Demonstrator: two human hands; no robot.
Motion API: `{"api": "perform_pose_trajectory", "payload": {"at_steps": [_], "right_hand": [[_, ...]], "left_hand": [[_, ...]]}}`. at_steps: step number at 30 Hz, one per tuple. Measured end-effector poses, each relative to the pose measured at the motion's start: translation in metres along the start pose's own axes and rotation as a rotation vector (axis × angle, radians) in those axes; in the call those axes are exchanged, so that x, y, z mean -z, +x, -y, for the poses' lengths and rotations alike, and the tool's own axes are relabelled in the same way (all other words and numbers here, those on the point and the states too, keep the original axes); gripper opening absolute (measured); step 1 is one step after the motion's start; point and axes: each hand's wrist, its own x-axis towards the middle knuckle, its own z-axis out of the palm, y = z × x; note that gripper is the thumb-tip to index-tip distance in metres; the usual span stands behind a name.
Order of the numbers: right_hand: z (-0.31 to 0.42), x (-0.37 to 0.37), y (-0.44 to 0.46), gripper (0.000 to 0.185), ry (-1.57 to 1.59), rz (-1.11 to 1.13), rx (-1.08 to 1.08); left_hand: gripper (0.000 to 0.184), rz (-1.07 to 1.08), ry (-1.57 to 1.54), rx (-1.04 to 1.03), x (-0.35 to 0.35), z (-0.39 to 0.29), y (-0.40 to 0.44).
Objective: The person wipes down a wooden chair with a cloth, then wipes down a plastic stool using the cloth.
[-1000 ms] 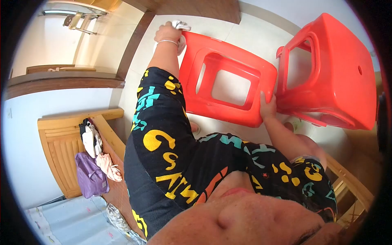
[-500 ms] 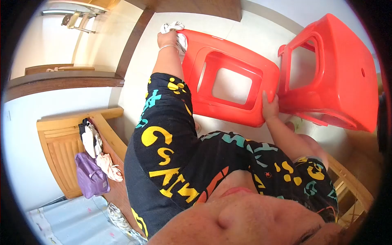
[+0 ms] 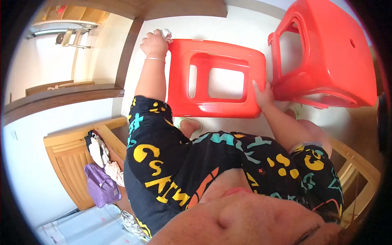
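A red plastic stool lies before me with one framed opening facing up, the floor showing through it. My left hand is closed round a bunched white cloth at the stool's upper left corner. Most of the cloth is hidden by the fingers. At the other end, my right hand grips the stool's right edge, thumb on top and the other fingers mostly out of sight. A second red plastic stool stands just to the right, close to my right hand.
My foot in a light slipper is just below the stool. Wooden furniture at the left bears a purple bag and several clothes. A wooden chair frame is at the lower right. Dark wood trim crosses the floor's left side.
The held stool has turned to lie more level in view and sits further left. My left hand has shifted left and down with the cloth, less of which shows. My right hand keeps its grip.
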Motion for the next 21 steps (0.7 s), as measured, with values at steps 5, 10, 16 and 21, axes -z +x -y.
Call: {"api": "perform_pose_trajectory", "payload": {"at_steps": [5,10,16,21], "right_hand": [[-0.027,-0.015,0.015,0.068,0.072,0.039,0.024],[-0.020,-0.010,0.010,0.068,0.085,0.018,0.002],[-0.026,-0.013,0.015,0.070,0.053,0.023,-0.011],[-0.015,-0.006,0.009,0.069,0.048,0.019,-0.014]], "left_hand": [[0.067,-0.019,-0.153,-0.112,-0.006,-0.031,-0.016],[0.081,0.076,-0.134,-0.097,-0.005,-0.069,-0.025],[0.081,0.054,-0.113,-0.215,-0.006,-0.100,-0.047],[0.061,-0.026,-0.181,-0.449,-0.001,-0.156,-0.093]]}}
